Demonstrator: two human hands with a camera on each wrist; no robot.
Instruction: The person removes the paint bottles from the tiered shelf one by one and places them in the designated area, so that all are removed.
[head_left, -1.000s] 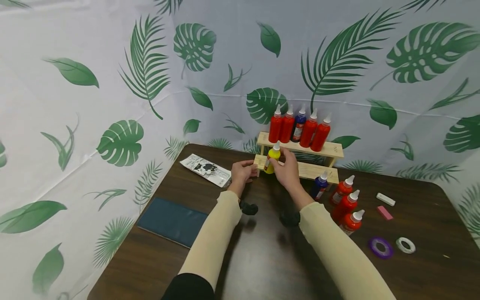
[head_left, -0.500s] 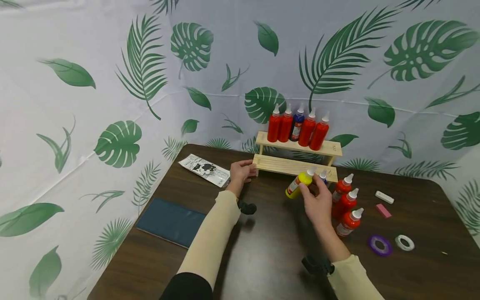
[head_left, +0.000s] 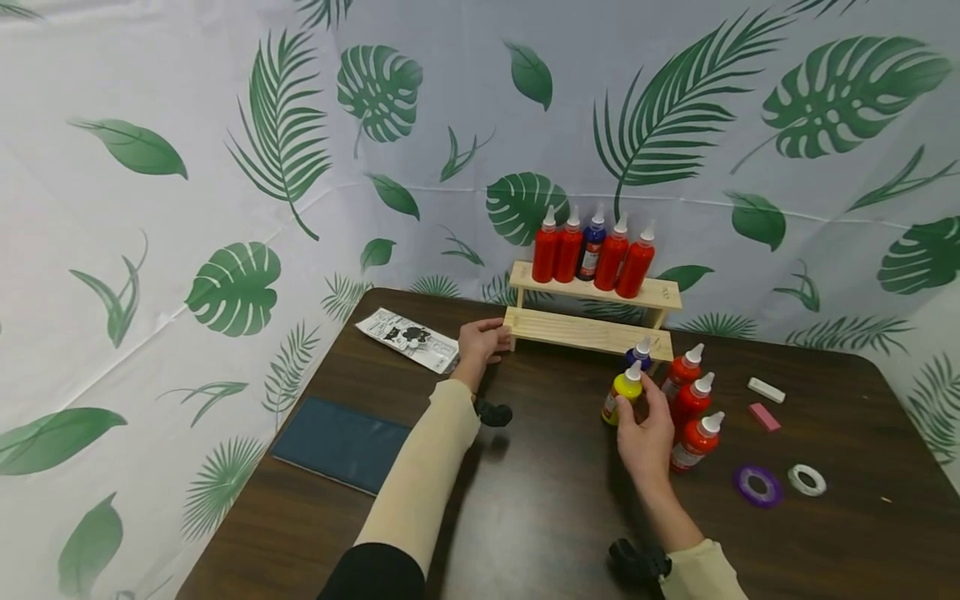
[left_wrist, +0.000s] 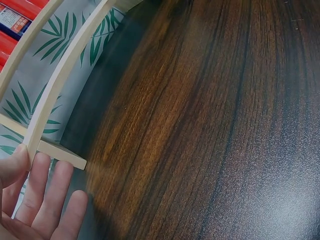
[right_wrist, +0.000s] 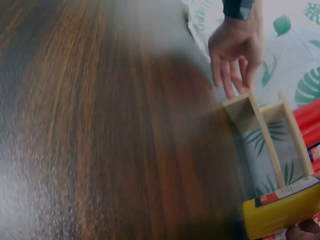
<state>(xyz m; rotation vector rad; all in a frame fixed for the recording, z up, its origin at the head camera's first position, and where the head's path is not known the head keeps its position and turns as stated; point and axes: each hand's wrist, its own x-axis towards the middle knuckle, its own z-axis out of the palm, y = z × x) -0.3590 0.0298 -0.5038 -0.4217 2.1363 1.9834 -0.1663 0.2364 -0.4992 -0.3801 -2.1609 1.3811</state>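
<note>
Whole back of the place is basically one big white sheet of creased fabric (head_left: 450,75) printed with green palm fronds (head_left: 279,125) and split monstera leaves (head_left: 234,289), brighter on the left and kinda greyish-lavender toward the middle. In front of it there's a dark brown wood-grain table (head_left: 555,500) with rounded far corners, and a pale patch of reflected light (left_wrist: 292,210) washes out part of the top.
</note>
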